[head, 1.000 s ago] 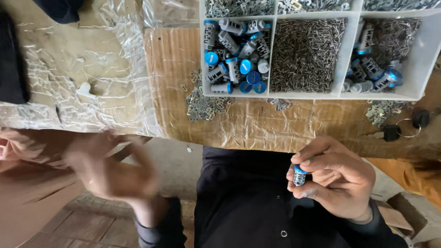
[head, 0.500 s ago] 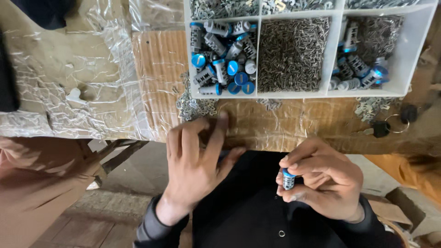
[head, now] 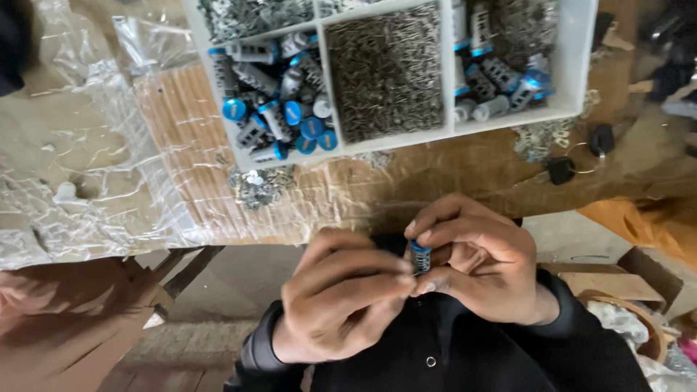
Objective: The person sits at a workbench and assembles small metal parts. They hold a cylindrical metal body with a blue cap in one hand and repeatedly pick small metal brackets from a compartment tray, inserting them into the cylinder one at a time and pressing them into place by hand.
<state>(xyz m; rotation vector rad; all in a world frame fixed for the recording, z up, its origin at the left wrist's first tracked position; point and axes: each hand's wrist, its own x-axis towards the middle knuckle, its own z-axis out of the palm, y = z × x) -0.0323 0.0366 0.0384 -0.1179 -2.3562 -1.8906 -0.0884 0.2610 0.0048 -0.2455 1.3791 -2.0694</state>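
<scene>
Blue-capped cylinder (head: 420, 257) is sitting at lower centre, my right hand (head: 475, 263) pinching it while my left hand (head: 341, 301) is touching it, fingers curled. White tray (head: 577, 54) at top is holding more cylinders (head: 279, 109) and small metal pins (head: 385, 69).

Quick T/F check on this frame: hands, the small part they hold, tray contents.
1. The right hand pinches a small grey cylinder with a blue cap. True.
2. The left hand rests flat on the table. False: its fingers meet the cylinder in front of the body.
3. The white plastic divided tray sits on the table. True.
4. The tray's middle compartment holds blue-capped cylinders. False: it holds fine grey metal pieces.
</scene>
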